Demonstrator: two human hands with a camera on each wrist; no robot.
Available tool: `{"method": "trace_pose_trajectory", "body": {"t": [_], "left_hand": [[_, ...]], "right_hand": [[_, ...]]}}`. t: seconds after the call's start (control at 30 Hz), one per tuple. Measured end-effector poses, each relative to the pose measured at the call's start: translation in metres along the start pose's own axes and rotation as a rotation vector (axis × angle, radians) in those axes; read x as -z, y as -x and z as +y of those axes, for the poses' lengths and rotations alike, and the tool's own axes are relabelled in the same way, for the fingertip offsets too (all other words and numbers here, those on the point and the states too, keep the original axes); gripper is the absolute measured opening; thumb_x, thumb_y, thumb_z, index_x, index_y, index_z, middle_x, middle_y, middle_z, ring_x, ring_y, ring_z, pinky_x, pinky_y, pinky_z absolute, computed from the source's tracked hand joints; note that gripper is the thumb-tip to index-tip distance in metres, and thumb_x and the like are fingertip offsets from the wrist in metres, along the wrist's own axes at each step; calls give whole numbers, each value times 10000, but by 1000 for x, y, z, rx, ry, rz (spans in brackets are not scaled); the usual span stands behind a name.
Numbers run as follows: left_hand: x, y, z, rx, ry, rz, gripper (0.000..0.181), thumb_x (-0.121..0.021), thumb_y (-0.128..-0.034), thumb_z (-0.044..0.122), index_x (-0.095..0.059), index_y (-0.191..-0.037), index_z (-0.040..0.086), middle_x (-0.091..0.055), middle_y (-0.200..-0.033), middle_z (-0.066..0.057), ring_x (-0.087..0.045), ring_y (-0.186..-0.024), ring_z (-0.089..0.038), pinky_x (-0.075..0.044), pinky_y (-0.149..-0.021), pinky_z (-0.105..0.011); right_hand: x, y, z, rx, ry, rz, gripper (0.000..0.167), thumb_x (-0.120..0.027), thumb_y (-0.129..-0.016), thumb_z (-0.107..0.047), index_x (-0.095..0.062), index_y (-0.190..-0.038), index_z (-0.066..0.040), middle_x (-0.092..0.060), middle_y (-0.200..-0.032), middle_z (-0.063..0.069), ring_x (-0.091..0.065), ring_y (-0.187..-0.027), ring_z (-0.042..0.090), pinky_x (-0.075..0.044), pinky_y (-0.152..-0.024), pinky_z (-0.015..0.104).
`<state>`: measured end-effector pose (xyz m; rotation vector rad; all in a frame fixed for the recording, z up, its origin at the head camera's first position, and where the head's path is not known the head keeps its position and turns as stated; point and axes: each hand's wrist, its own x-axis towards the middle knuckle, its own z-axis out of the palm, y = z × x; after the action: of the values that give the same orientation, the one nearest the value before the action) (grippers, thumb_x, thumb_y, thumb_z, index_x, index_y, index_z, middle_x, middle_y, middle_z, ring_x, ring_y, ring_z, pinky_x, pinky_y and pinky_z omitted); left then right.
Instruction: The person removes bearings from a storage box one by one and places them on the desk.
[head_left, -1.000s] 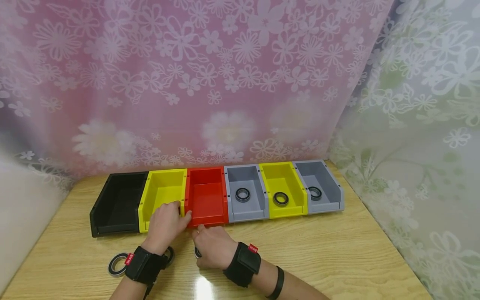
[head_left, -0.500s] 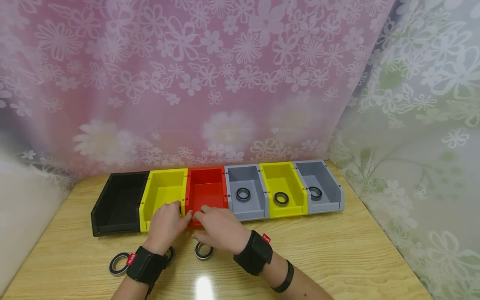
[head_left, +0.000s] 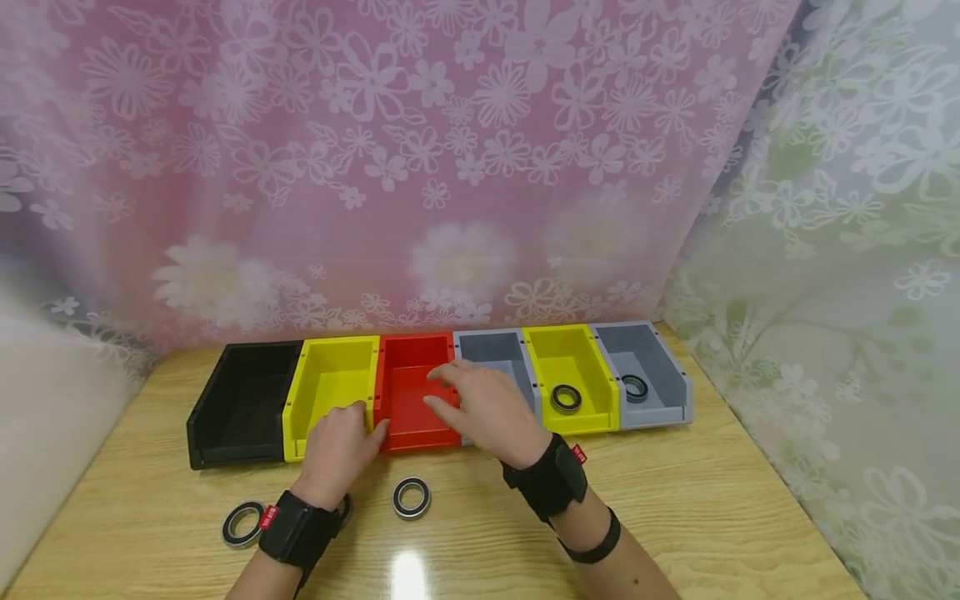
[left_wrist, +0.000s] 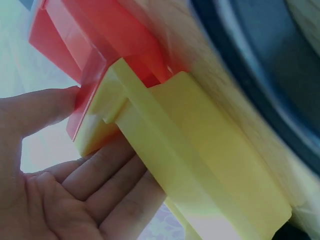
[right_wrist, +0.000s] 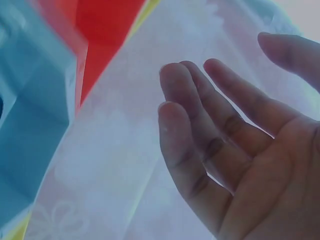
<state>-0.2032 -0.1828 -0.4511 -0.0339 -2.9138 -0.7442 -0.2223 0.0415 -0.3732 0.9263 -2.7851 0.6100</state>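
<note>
My left hand [head_left: 336, 450] pinches the adjoining front walls of the left yellow bin [head_left: 333, 367] and the red bin [head_left: 414, 393]. In the left wrist view its thumb lies against the red side, its fingers against the yellow. My right hand [head_left: 495, 412] is held above the red bin and the middle grey bin [head_left: 489, 343], fingers spread and holding nothing; the right wrist view agrees. A ball bearing [head_left: 412, 498] lies on the table before the red bin. Another bearing [head_left: 243, 524] lies left of my left wrist, and a third [head_left: 345, 510] is partly hidden by it.
The bins stand side by side along the curtain [head_left: 450, 208]. A black bin [head_left: 243, 400] is leftmost. One bearing [head_left: 566, 398] lies in the right yellow bin [head_left: 562, 358], another [head_left: 635, 388] in the right grey bin [head_left: 626, 337]. Wooden table [head_left: 675, 500] extends in front.
My right hand has left the bearing on the table, which stays there, and has moved up and right over the bins, its fingers opening. The left hand keeps its hold on the bin walls.
</note>
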Motion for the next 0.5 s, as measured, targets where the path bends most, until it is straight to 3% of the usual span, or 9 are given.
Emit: {"method": "trace_pose_trajectory", "body": {"t": [0.27, 0.5], "left_hand": [[-1, 1, 1, 15, 33, 7, 310, -763, -939, 213, -618, -940, -61, -442, -586, -59, -451, -506, -200, -349, -506, -306], [0, 0, 1, 14, 37, 17, 306, -765, -938, 211, -627, -949, -62, -447, -588, -62, -455, -506, -200, -358, -496, -307]], "right_hand": [[17, 0, 22, -78, -51, 78, 348, -727, -976, -340, -716, -1261, -140, -712, -1041, 26, -590, -723, 82, -485, -598, 221], [27, 1, 38, -164, -97, 82, 346, -705, -994, -336, -699, -1277, -135, -688, -1066, 13, -566, -725, 112, -489, -604, 270]]}}
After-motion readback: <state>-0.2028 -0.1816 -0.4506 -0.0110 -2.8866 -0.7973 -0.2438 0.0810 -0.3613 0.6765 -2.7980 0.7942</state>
